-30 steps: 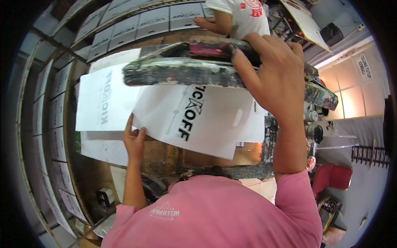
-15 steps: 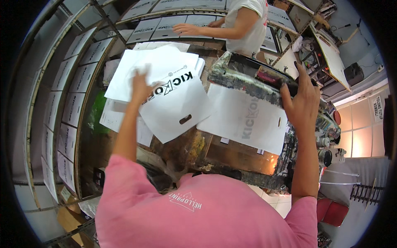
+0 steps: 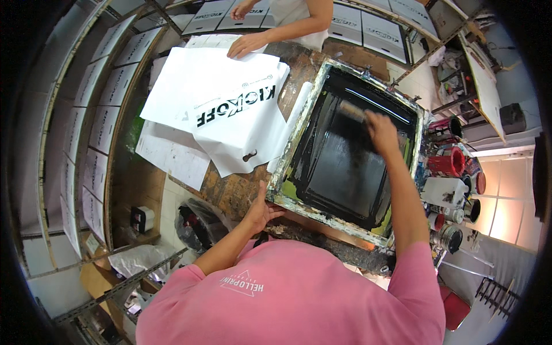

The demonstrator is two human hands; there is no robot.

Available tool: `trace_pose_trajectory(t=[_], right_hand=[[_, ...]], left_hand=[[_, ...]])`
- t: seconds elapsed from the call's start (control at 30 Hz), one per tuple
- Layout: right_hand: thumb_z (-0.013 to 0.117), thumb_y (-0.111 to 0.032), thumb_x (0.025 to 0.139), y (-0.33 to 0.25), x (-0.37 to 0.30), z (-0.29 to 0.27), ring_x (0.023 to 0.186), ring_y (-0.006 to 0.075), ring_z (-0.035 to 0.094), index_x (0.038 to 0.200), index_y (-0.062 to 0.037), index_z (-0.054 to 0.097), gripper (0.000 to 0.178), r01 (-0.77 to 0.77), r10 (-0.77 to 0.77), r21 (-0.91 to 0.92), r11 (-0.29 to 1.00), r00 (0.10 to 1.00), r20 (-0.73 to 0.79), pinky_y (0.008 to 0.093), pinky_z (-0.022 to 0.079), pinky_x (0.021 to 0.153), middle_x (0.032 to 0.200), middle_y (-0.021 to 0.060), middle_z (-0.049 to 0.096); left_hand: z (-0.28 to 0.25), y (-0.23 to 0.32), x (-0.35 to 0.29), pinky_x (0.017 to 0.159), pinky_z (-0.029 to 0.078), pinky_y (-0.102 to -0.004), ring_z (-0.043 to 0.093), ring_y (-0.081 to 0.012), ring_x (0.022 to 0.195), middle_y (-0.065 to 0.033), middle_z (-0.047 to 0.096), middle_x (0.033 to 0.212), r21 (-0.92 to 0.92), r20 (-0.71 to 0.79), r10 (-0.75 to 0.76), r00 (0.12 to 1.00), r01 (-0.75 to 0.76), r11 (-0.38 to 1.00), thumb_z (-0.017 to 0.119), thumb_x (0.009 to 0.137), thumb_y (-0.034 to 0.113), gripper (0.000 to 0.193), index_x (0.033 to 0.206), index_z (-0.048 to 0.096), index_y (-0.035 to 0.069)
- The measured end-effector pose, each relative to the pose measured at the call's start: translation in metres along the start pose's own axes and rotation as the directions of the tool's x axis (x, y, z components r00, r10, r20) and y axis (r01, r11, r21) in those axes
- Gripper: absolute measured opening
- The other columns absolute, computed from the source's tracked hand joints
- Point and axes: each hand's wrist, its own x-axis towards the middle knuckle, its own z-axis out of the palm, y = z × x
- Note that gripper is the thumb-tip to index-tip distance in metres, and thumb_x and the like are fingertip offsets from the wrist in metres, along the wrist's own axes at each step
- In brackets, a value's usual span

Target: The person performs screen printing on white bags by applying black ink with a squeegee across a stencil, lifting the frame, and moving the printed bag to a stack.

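Note:
A screen printing frame with a paint-crusted rim lies lowered on the worktable, its mesh dark with black ink. My right hand is closed on a squeegee over the far half of the mesh; motion blurs it. At the near left corner, my left hand grips the frame's edge, thumb up along its side and fingers at the front. Left of the frame is a pile of white bags. The top printed bag has black lettering and a punched handle hole. The sheet beneath the screen is mostly hidden.
Across the table a co-worker's hand rests on the bag pile. Racks of printed bags line the left and back. Ink tubs crowd the right side. A black plastic bag is at the near left.
The raised screen has come down flat. My right hand has gone from its edge to the squeegee; my left hand has left the bags for the near corner. The co-worker has shifted left.

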Motion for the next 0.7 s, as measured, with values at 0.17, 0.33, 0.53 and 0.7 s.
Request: trace_pose_trajectory(t=[0.17,0.33,0.53,0.7], right_hand=[[0.069,-0.023,0.093,0.052,0.055,0.036,0.105,0.0356,0.064,0.136,-0.0169,0.06,0.044,-0.044,0.049,-0.071,0.996,0.996,0.08,0.0488,0.055,0.086,0.113,0.0123,0.067],[0.07,-0.032,0.093,-0.018,-0.025,0.031,0.102,0.0347,0.063,0.132,-0.0148,0.063,0.044,-0.083,0.085,-0.044,0.996,0.996,0.04,0.0485,0.055,0.082,0.112,0.0122,0.065],[0.078,-0.032,0.084,-0.141,-0.169,-0.02,0.102,0.0325,0.061,0.13,-0.0145,0.064,0.052,-0.093,0.089,0.005,0.996,0.971,0.221,0.0458,0.055,0.082,0.108,0.0103,0.063],[0.079,-0.031,0.083,-0.168,-0.21,-0.009,0.099,0.0306,0.061,0.129,-0.0129,0.062,0.053,-0.09,0.076,0.074,0.993,0.981,0.179,0.0456,0.056,0.081,0.104,0.0087,0.062]], left_hand=[[0.003,-0.002,0.002,0.101,0.056,-0.0471,0.069,-0.0313,0.116,-0.0191,0.068,0.126,0.002,-0.063,0.001,0.998,-0.001,1.0,0.039,0.097,0.081,0.091,0.153,0.041,0.009],[0.009,0.0,-0.008,0.095,0.059,-0.0468,0.069,-0.0317,0.115,-0.0203,0.065,0.129,0.016,-0.093,0.069,0.993,-0.068,0.998,0.041,0.1,0.076,0.089,0.151,0.042,0.004],[0.002,-0.005,0.0,0.097,0.058,-0.047,0.068,-0.0349,0.114,-0.0206,0.058,0.139,0.003,-0.026,0.057,0.998,-0.057,0.998,0.039,0.097,0.08,0.097,0.155,0.033,0.003],[-0.003,-0.008,0.018,0.108,0.05,-0.0498,0.055,-0.039,0.133,-0.0286,0.048,0.145,-0.023,0.052,0.004,0.999,-0.003,1.0,0.041,0.087,0.091,0.115,0.16,0.023,0.004]])
